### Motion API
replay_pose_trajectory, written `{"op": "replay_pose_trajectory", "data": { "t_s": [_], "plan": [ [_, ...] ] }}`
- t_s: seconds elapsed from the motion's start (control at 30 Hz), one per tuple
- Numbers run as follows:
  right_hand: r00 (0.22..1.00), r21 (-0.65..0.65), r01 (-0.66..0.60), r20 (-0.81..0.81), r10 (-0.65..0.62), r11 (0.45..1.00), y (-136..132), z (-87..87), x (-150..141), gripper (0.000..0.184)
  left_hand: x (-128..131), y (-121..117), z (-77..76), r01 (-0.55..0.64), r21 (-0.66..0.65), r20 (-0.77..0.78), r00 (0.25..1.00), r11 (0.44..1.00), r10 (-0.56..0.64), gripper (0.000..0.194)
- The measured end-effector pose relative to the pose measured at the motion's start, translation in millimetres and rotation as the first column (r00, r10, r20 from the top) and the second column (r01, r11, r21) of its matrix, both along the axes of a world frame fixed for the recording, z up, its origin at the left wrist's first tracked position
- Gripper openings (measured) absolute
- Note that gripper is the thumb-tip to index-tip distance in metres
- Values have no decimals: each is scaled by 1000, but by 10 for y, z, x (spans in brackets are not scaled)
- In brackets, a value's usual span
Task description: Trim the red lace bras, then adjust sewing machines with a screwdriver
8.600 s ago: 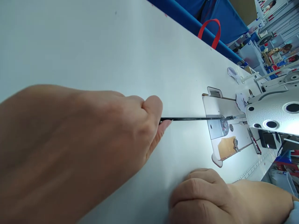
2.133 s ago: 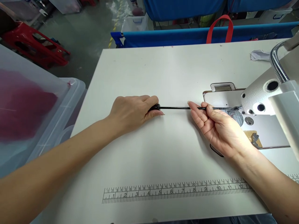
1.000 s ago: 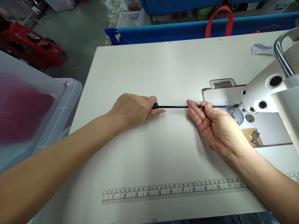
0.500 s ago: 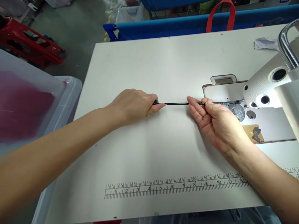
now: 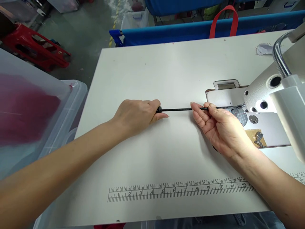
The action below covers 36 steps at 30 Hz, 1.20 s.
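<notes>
What looks like a screwdriver, with a long thin black shaft point(image 5: 176, 110), lies level above the white table. My left hand point(image 5: 139, 116) is wrapped round its black handle, most of which is hidden in the palm, with the thumb sticking out below the shaft. My right hand point(image 5: 219, 127) is palm up and pinches the shaft between thumb and fingers. The shaft's far end reaches the needle area of a white sewing machine point(image 5: 258, 86), where the tip is too small to make out. Close by is a round metal plate point(image 5: 241, 117).
Printed on the table point(image 5: 133, 73) near its front edge is a ruler point(image 5: 178, 189). A metal piece point(image 5: 259, 139) lies on tan tape at the machine bed. The lamp point(image 5: 286, 108) hangs at right. A plastic bin point(image 5: 78, 92) stands left, a blue cloth trough point(image 5: 166, 35) behind.
My left thumb has come slightly away from the shaft, and the left hand looks turned a little. The right hand keeps its pinch. The whole view has shifted slightly.
</notes>
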State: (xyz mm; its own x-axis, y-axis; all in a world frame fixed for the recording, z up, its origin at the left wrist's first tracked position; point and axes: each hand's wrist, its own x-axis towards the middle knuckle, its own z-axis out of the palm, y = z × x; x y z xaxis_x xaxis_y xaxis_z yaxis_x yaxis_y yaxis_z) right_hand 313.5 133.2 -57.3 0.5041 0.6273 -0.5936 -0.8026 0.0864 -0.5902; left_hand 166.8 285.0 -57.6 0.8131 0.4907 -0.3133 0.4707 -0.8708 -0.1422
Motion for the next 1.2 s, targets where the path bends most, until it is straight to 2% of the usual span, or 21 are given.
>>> {"op": "replay_pose_trajectory", "data": {
  "t_s": [0.3,0.5,0.57,0.67,0.77,0.83,0.97,1.2],
  "plan": [
    [999,15,-35,15,35,999,-16,-27,24,36,-9,-5,38,-34,-43,-50,998,998,32,57],
    [1000,-43,-7,21,8,999,2,3,9,38,7,55,126,-50,-209,-73,997,977,36,47],
    [1000,-58,-5,12,6,998,3,6,18,38,17,148,148,-17,-325,-45,999,945,3,44],
    [1000,-60,-15,-11,15,998,1,-1,41,38,49,306,146,9,-508,-26,999,861,-26,44],
    [1000,-45,-18,-21,17,999,4,-8,54,39,83,384,118,5,-601,-30,999,799,-29,48],
    [1000,-37,-14,-19,13,999,9,-9,51,41,93,369,96,-1,-576,-36,999,818,-24,48],
    [1000,-60,6,-14,-7,998,27,-8,27,43,84,257,69,-39,-427,-97,995,903,-3,46],
    [999,-54,18,-49,-21,998,38,-9,12,40,75,66,79,-28,-257,-192,981,966,-22,46]
  ]
}}
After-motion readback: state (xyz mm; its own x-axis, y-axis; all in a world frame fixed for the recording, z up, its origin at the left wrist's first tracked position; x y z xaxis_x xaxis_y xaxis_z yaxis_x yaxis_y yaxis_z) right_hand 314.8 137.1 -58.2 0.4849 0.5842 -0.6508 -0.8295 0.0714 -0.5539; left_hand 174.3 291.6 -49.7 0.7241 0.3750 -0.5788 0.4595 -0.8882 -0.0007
